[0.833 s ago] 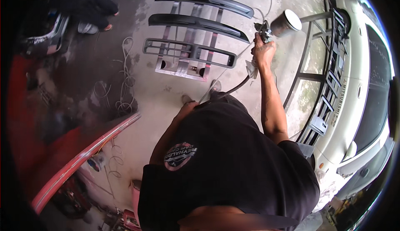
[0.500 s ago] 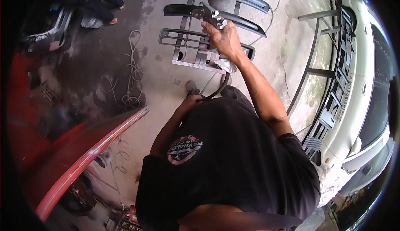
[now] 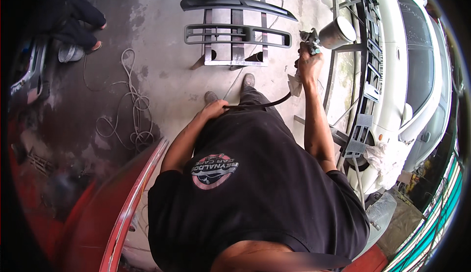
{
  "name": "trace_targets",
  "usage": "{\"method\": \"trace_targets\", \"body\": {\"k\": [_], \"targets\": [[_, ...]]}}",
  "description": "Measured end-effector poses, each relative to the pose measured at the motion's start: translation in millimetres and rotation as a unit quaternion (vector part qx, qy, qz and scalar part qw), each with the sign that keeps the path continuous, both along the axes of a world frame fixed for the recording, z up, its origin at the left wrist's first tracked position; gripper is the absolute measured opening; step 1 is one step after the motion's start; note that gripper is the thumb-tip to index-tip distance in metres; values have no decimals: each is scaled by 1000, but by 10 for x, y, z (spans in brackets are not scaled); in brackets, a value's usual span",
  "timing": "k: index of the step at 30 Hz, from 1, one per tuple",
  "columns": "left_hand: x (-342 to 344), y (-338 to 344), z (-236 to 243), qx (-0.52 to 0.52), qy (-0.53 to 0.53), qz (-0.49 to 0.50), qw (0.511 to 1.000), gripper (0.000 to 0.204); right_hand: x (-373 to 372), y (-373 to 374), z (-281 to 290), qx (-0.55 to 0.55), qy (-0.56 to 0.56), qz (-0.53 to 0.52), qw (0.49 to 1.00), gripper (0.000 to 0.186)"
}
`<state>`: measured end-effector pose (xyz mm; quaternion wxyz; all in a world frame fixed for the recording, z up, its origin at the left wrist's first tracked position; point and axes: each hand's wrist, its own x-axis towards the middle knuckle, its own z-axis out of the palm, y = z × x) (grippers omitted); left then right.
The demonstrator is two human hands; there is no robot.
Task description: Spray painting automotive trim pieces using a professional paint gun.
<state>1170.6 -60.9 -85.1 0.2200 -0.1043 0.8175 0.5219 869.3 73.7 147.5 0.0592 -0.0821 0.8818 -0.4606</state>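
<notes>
My right hand (image 3: 309, 67) is wrapped round the handle of a paint spray gun (image 3: 310, 41), held out to the right of the rack. A round grey cup with a white lid (image 3: 339, 31) sits on the gun, tilted to the right. White cloth or paper (image 3: 295, 85) hangs at the bottom of the grip. From there a dark hose (image 3: 260, 105) runs across my front to my left hand (image 3: 214, 109), which is closed on it near my waist. Ahead stands a metal rack (image 3: 236, 62) bearing a slotted grey trim panel (image 3: 223, 34) and long dark trim strips (image 3: 235, 3).
A second rack with dark parts (image 3: 370, 66) stands on the right beside a white vehicle (image 3: 392, 41). At lower left is a red car panel (image 3: 132, 203). A thin hose (image 3: 135, 95) lies coiled on the floor. Another person (image 3: 73, 19) is at upper left.
My right hand has swung the spray gun from over the rack out to the right, tilting its cup. My view has shifted, and the hose now stretches straighter between my hands.
</notes>
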Motion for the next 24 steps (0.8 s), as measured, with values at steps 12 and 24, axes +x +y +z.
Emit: {"method": "trace_targets", "body": {"k": [12,24], "targets": [[561,-220,-473,11,11,23,1000,23,1105,-1755,-84,-74,66,315,944,22],[309,-388,-192,83,20,-22,996,19,400,-597,-318,-12,15,108,994,26]]}}
